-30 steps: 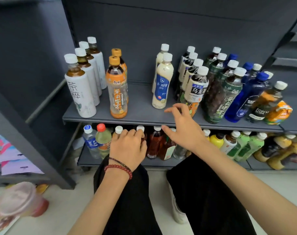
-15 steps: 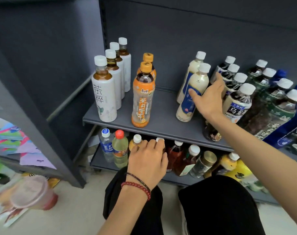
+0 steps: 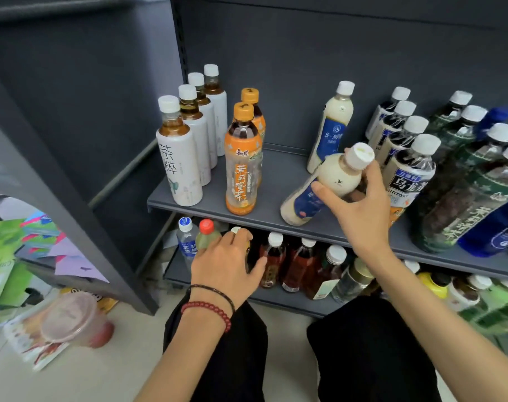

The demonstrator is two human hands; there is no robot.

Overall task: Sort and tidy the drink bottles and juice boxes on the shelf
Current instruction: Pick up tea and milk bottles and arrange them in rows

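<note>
Cream bottle newly askew on shelf

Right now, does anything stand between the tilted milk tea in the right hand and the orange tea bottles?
Nothing visible. The right hand grips the milk tea, and only bare shelf lies between it and the orange teas.

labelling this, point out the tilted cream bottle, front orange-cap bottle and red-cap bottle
tilted cream bottle (image 3: 337,176): head view, cream shoulder
front orange-cap bottle (image 3: 241,181): head view, label
red-cap bottle (image 3: 206,226): head view, cap
</note>
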